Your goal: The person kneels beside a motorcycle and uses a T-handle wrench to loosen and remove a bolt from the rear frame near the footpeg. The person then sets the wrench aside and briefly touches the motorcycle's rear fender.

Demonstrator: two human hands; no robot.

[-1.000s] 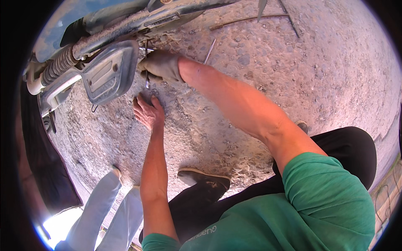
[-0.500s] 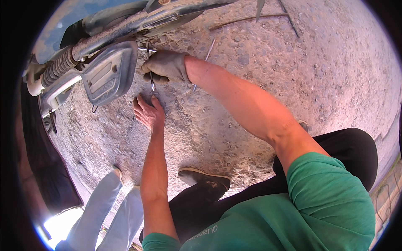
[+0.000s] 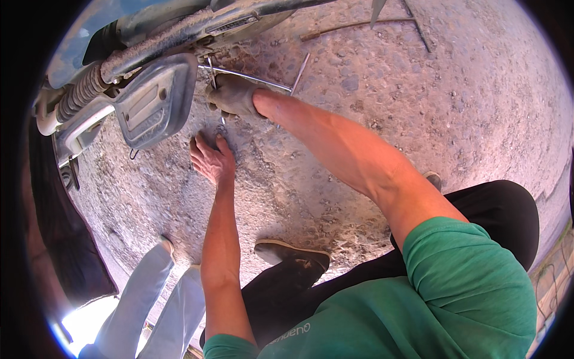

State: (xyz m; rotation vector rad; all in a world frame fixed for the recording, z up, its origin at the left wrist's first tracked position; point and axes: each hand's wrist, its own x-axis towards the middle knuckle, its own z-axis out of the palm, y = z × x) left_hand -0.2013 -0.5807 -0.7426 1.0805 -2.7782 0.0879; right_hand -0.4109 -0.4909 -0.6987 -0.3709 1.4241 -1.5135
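Note:
My right hand (image 3: 231,94), in a grey-brown work glove, is closed around a slim metal tool (image 3: 211,67). The tool's upper end sticks out above the glove and its shiny lower tip shows beneath the fingers; I cannot make out its kind. Just below that tip, my bare left hand (image 3: 213,160) rests low over the ground, with thumb and fingers apart and nothing visible in it. A T-handle wrench (image 3: 263,81) lies behind the gloved hand, its bar running toward the vehicle. To the left is a dirty black footrest (image 3: 154,103).
A dusty vehicle frame tube (image 3: 173,45) crosses the upper left, with a ribbed boot (image 3: 82,100) below it. A thin rod (image 3: 353,27) lies on the rough ground (image 3: 382,119) at the top. Another person's light trousers (image 3: 140,287) show at lower left.
My right hand has moved slightly up and away from my left hand, with the slim tool still in it. More of the T-handle wrench now shows. The left hand has stayed put.

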